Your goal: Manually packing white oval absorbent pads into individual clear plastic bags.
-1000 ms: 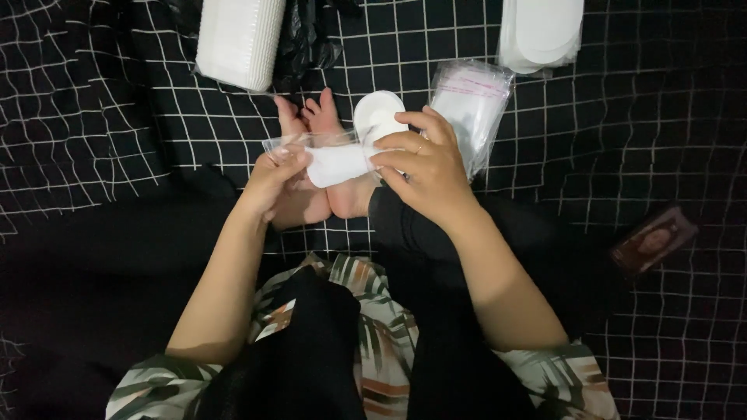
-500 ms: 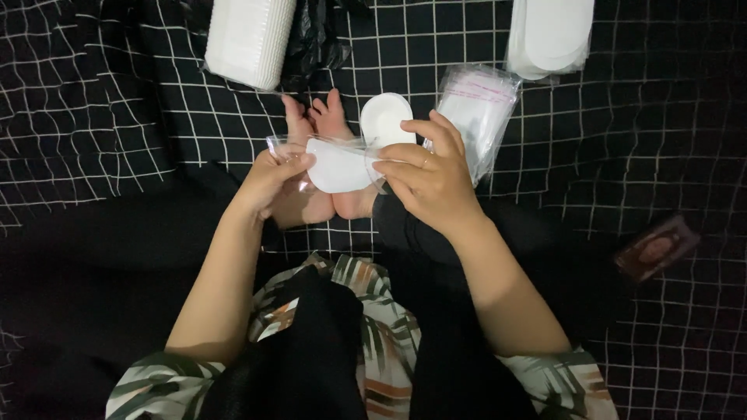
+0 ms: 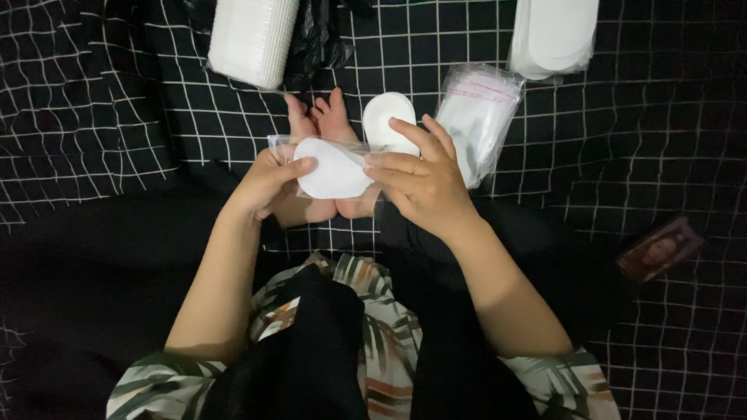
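My left hand (image 3: 268,180) and my right hand (image 3: 420,180) together hold a small clear plastic bag (image 3: 280,145) with a white oval pad (image 3: 333,168) lying flat inside it. The left fingers pinch the bag's left end, the right fingers grip its right end. Both hands hover over my bare feet (image 3: 315,117). Just behind the right fingers lies another white oval pad (image 3: 383,117).
A stack of clear bags (image 3: 478,117) lies right of the feet. A pile of white pads (image 3: 554,35) sits top right, a white ribbed stack (image 3: 249,39) top left beside a black plastic bag (image 3: 315,39). A dark card (image 3: 660,249) lies on the checked black cloth (image 3: 101,101).
The white pad has slid further left into the clear bag and turned flat, now showing its full oval. Both hands stayed in nearly the same spot.
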